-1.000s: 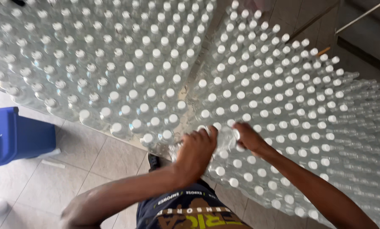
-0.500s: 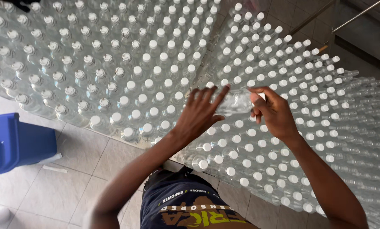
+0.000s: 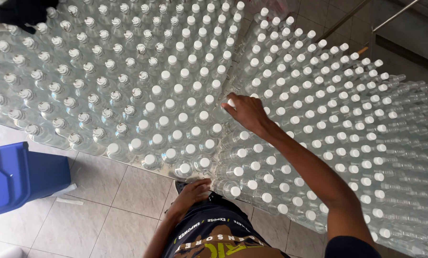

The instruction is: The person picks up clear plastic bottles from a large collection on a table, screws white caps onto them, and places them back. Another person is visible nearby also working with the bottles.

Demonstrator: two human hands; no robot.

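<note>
Where two packed blocks of clear, white-capped bottles meet, the right hand [image 3: 246, 111] is closed around the cap of one bottle [image 3: 230, 103], seemingly seating it upright in the seam. The left hand [image 3: 193, 191] rests low, fingers curled against the near edge bottles [image 3: 183, 169]; whether it grips one cannot be told. Neighbouring caps crowd the slot tightly. A blue bin [image 3: 18, 177] stands on the tiled floor [image 3: 104, 205].
</note>
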